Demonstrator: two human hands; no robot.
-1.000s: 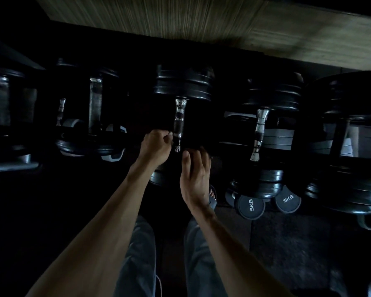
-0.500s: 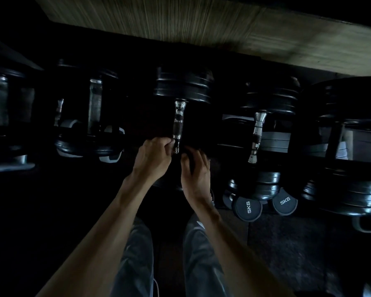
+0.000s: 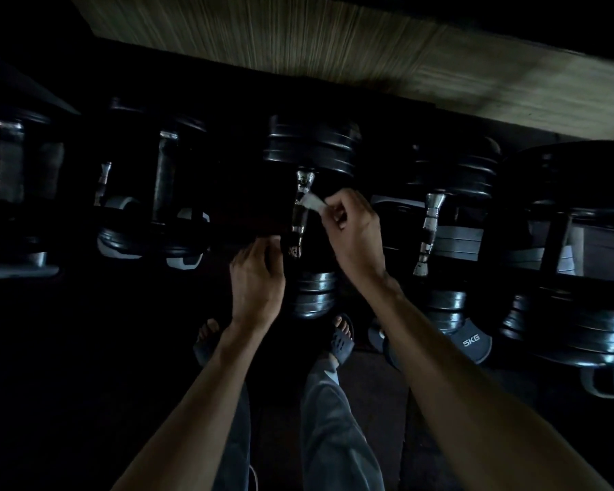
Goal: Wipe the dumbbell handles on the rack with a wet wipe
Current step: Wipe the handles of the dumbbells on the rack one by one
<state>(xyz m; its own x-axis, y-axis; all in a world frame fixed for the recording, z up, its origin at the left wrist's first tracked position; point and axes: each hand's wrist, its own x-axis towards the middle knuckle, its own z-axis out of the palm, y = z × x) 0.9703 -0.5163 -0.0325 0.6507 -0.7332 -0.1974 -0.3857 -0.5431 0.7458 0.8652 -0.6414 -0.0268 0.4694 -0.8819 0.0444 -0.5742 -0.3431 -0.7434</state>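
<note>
Frame centre: your right hand point(image 3: 355, 235) pinches a pale wet wipe point(image 3: 312, 202) against the chrome dumbbell handle point(image 3: 300, 214). Left hand point(image 3: 257, 278) curled, grip unclear. Lower right plate point(image 3: 470, 343) reads "5KG".

Middle dumbbell handle point(image 3: 300, 214) lies on the rack point(image 3: 227, 228), running front-to-back btwn rear plates point(image 3: 312, 143) & front plates point(image 3: 314, 294). Wet wipe point(image 3: 312, 203) touches handle's upper part, pinched in right hand point(image 3: 355, 235) just right of it. Left hand point(image 3: 257, 281) sits left of handle's near end. 2nd dumbbell handle point(image 3: 429, 232) further right; 5KG weight point(image 3: 470, 341) below it, near rack's front edge.
</note>
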